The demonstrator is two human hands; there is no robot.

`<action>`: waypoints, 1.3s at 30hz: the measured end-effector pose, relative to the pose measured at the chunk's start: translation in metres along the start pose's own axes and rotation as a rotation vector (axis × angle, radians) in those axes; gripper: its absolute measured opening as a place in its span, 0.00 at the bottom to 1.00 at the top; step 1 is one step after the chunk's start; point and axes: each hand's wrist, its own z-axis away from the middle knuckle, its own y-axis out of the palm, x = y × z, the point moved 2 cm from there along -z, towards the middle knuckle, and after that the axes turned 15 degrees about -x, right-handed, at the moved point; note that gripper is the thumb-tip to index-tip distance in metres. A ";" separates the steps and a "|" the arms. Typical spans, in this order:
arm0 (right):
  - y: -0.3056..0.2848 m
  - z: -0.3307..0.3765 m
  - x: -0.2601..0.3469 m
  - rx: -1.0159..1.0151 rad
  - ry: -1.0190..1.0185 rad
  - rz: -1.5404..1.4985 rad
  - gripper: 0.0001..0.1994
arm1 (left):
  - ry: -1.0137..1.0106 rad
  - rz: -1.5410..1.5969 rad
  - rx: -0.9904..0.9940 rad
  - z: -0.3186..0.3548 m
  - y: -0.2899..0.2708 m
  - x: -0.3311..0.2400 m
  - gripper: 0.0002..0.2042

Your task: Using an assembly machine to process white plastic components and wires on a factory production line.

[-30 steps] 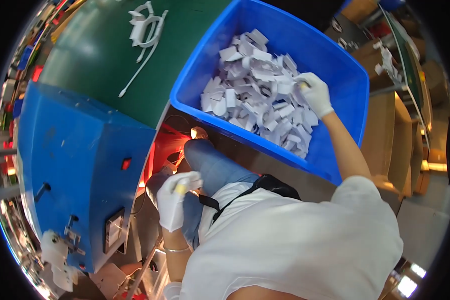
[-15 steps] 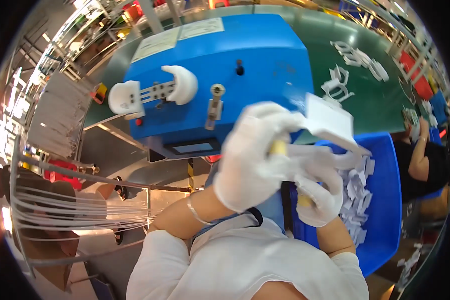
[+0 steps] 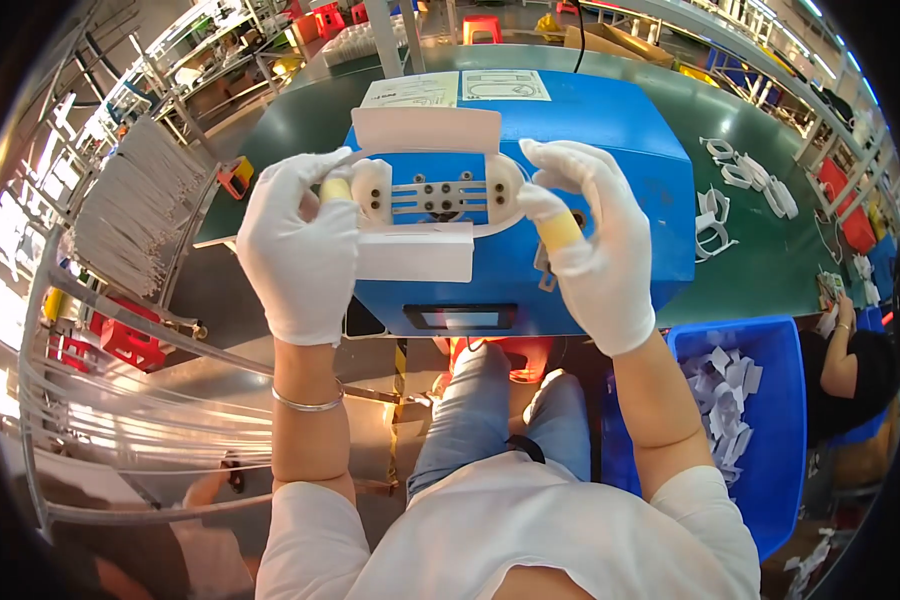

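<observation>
- White piece with 2 flaps (image 3: 415,257): around the fixture (image 3: 373,196) on the blue machine (image 3: 625,122), 1 flap above, 1 below.
- Left hand (image 3: 300,245): gloved, at fixture's left end; fingers curled, can't tell if gripping.
- Right hand (image 3: 602,250): gloved, beside right end; thumb and fingers spread apart.
- Blue bin (image 3: 785,430), lower right: heaped white parts (image 3: 730,380).
</observation>
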 end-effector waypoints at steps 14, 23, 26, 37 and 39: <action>0.010 -0.018 0.003 0.115 0.411 0.104 0.05 | -0.570 0.430 0.250 -0.002 0.008 0.030 0.13; 0.003 -0.024 -0.022 0.227 0.372 -0.098 0.14 | -0.724 0.619 0.173 0.045 0.017 0.056 0.18; 0.013 -0.034 -0.020 0.187 0.378 -0.142 0.16 | -1.133 0.669 0.121 0.099 0.003 0.048 0.15; 0.050 -0.038 0.006 0.252 0.213 0.323 0.13 | -1.216 0.892 0.598 0.090 0.008 0.037 0.07; 0.028 -0.033 0.003 0.181 -0.023 0.333 0.16 | -0.892 0.506 0.614 0.075 -0.021 0.054 0.08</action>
